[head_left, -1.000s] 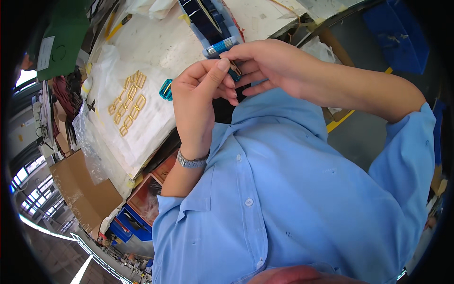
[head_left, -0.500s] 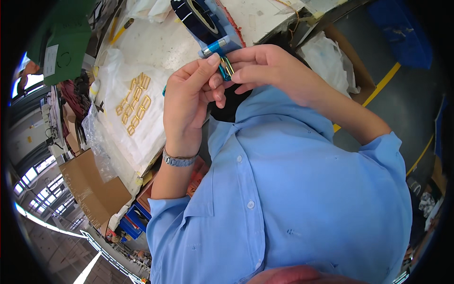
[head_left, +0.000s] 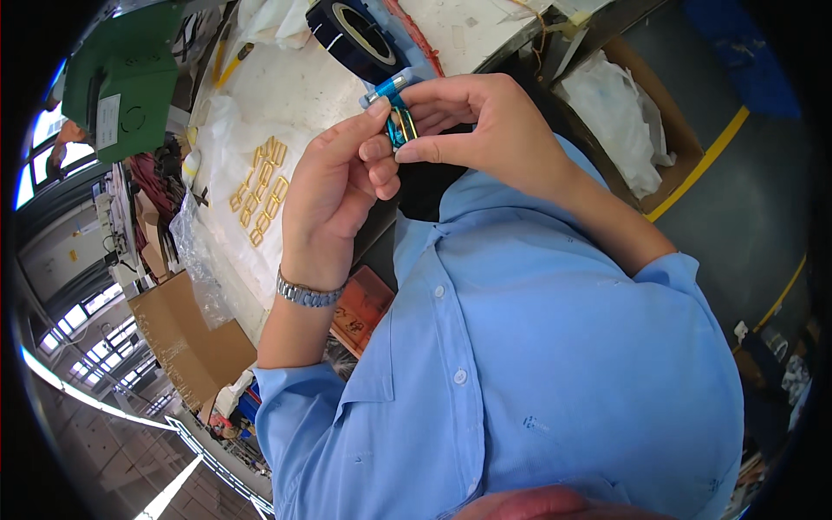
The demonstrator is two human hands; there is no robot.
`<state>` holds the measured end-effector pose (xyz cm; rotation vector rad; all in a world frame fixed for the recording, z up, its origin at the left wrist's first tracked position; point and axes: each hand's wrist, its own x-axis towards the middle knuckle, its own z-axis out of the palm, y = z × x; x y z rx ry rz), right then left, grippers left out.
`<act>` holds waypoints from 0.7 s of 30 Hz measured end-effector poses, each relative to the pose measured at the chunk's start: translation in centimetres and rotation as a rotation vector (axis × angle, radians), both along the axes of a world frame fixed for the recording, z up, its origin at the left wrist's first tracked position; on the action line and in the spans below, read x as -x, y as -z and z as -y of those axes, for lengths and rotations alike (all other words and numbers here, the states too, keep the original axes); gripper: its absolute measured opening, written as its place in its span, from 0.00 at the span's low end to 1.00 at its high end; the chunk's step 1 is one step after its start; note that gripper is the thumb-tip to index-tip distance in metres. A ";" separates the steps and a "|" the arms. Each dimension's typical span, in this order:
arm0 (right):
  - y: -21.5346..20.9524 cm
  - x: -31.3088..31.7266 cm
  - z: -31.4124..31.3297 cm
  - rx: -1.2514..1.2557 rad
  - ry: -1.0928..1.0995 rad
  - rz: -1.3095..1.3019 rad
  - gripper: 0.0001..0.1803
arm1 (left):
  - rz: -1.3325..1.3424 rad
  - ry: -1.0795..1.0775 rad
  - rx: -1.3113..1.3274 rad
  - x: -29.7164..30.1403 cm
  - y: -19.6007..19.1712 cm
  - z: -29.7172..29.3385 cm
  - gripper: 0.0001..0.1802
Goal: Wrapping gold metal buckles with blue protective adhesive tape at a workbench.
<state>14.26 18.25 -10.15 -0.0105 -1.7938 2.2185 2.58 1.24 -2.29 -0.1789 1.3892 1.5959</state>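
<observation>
Buckle (head_left: 401, 128), gold and blue, held near a tape roll (head_left: 348, 54).
Left hand (head_left: 334, 178) and right hand (head_left: 490, 126) hold it in a narrow pinch; gold buckles (head_left: 249, 208) lie on a white sheet (head_left: 227, 143).

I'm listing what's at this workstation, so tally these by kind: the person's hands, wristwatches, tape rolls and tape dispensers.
Hands: 2, left hand and right hand, both on gold-and-teal hardware
Wristwatch: 1, on the left wrist
Dark tape roll: 1
Light-blue tape dispenser: 1
Total: 5
</observation>
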 end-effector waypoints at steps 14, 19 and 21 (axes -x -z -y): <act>0.1 -1.5 1.7 0.096 0.077 0.123 0.18 | 0.056 0.022 0.006 -0.5 1.5 0.4 0.14; -0.6 -1.5 1.5 0.094 0.072 0.127 0.16 | -0.427 0.108 0.132 -1.3 2.3 0.5 0.18; -0.2 -1.5 1.7 0.110 0.084 0.127 0.16 | -0.476 0.049 0.091 -1.5 2.7 0.8 0.16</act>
